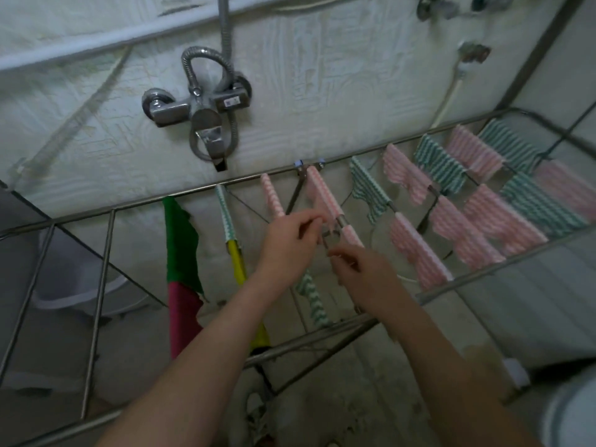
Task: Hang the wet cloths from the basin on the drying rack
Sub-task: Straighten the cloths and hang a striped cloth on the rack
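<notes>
wall [322,75]: white, embossed w/ a raised geometric pattern, matte; fills the back of the view.
drying rack [102,279]: bare metal tube, thin round rails running front to back btwn two long bars; left rails are bare.
basin [64,282]: pale plastic, rounded rim, on the floor under the rack's left end; contents can't be seen.
pink-striped cloths [477,230]: thin, wavy pink/white stripes, draped flat over the right-hand rails; edges scalloped.
green-striped cloths [442,162]: same weave, green/white, hung in among the pink ones.
plain cloths: green cloth [180,233] w/ a magenta cloth [182,317] below it on one rail; yellow cloth [237,262] on the next rail, all fuzzier than the striped ones.
tap [200,114]: chrome mixer on the wall, blocky body, one lever, ribbed metal hose looping above.
my left hand [290,240]: fingers curled, thumb and forefinger pinching the edge of the centre pink cloth [322,195], which is wrapped round the middle rail.
my right hand [358,272]: just below the left, fingers bent in by the same rail; can't tell if it has hold of anything.
sticker [231,101]: small white label on the tap body, dark print, too blurred to read.
</notes>
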A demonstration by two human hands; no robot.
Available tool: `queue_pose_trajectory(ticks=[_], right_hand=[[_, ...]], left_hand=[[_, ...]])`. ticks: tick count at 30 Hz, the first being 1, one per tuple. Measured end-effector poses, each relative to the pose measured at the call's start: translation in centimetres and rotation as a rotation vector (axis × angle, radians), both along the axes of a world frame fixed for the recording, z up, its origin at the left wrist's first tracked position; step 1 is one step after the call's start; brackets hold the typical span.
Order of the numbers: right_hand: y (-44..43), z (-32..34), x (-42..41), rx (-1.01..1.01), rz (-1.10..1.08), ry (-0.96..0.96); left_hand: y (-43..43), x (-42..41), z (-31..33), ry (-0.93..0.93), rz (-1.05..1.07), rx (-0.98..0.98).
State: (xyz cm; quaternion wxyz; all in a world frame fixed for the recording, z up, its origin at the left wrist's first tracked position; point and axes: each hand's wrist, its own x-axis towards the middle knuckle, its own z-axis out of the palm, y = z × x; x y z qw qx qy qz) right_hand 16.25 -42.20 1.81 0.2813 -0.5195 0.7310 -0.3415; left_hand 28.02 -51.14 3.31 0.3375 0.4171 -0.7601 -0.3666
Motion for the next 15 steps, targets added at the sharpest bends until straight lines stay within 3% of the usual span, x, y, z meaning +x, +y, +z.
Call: queue_pose_trajectory(ticks=[9, 15], right_hand=[[12.2, 2.8, -5.7, -0.119, -0.55, -0.588], [20.7, 2.5, -5.8, -0.153, -0.913, -0.676]], left_hand=[[8.2, -7.2, 0.4, 0.002, -0.44, -0.088], [14.0, -10.6, -0.9, -0.084, -0.744, 0.045]])
